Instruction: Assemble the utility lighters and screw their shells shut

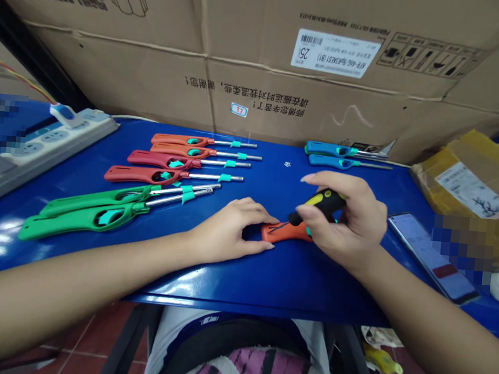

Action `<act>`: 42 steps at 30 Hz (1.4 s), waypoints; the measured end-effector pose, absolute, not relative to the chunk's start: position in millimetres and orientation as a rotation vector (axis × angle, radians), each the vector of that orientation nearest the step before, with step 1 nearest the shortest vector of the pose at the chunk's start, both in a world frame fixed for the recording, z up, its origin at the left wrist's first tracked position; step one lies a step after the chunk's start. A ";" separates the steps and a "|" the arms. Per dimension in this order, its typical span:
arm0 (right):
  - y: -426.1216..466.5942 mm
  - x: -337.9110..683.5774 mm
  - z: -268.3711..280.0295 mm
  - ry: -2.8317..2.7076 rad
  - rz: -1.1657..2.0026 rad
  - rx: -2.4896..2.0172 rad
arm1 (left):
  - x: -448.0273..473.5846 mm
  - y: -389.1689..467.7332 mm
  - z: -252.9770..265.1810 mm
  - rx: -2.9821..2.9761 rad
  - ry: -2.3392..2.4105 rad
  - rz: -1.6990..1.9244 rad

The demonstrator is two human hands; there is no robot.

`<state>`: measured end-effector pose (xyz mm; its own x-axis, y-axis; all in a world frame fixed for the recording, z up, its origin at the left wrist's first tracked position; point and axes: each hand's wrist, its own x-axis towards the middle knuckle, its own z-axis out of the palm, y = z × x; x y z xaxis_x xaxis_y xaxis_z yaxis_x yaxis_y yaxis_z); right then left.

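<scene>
An orange long-nosed lighter lies flat on the blue table. My left hand grips its left end between thumb and fingers. In my right hand is a black and yellow screwdriver, tilted so that its thin shaft meets the orange handle. The lighter's right part is hidden behind that hand. To the left lie more lighters in a stack of rows: orange ones, red ones and green ones, with metal nozzles pointing right. Blue lighters lie farther back on the right.
A large cardboard box walls off the table's back. At the left is a white power strip. On the right lie a phone and a yellow-taped parcel. The table's front edge is near my lap.
</scene>
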<state>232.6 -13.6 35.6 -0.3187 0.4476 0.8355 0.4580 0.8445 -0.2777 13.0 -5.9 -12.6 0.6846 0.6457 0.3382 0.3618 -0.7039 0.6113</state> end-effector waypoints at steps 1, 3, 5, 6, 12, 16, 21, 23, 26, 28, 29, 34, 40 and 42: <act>-13.2 232.9 34.4 -1.958 0.067 -0.682 | 13.0 -5.9 -12.4 2.383 0.775 0.749; -12.2 232.9 31.0 -1.958 0.246 -0.691 | 13.1 -5.8 -12.0 2.371 0.768 0.753; -11.2 231.8 27.6 -1.942 0.358 -0.673 | 13.2 -5.9 -11.8 2.363 0.762 0.759; -10.7 231.1 26.4 -1.932 0.368 -0.656 | 13.2 -6.0 -11.9 2.363 0.763 0.762; -12.8 231.3 28.7 -1.906 0.019 -0.660 | 12.8 -6.7 -13.1 2.390 0.764 0.764; -15.3 231.9 29.3 -1.960 0.181 -0.620 | 13.2 -6.2 -13.0 2.381 0.755 0.776; -9.0 227.9 27.3 -1.938 0.129 -0.460 | 14.1 -6.2 -13.4 2.376 0.757 0.773; -6.9 227.8 27.9 -1.934 0.003 -0.399 | 13.9 -6.3 -13.6 2.370 0.769 0.760; -8.7 229.7 29.7 -1.981 0.007 -0.441 | 13.2 -6.3 -13.7 2.363 0.767 0.759; -11.9 230.4 31.4 -2.021 0.084 -0.508 | 12.9 -6.2 -13.7 2.362 0.758 0.765; -13.4 230.1 32.4 -2.032 0.109 -0.526 | 12.9 -6.2 -13.7 2.362 0.755 0.766; -18.1 227.5 37.8 -2.011 -0.118 -0.522 | 13.4 -6.9 -13.3 2.361 0.773 0.748; -21.0 231.1 35.6 -2.013 0.012 -0.560 | 13.3 -6.0 -13.0 2.358 0.769 0.755; -19.9 231.4 33.7 -2.013 0.131 -0.545 | 13.0 -5.8 -13.2 2.359 0.767 0.759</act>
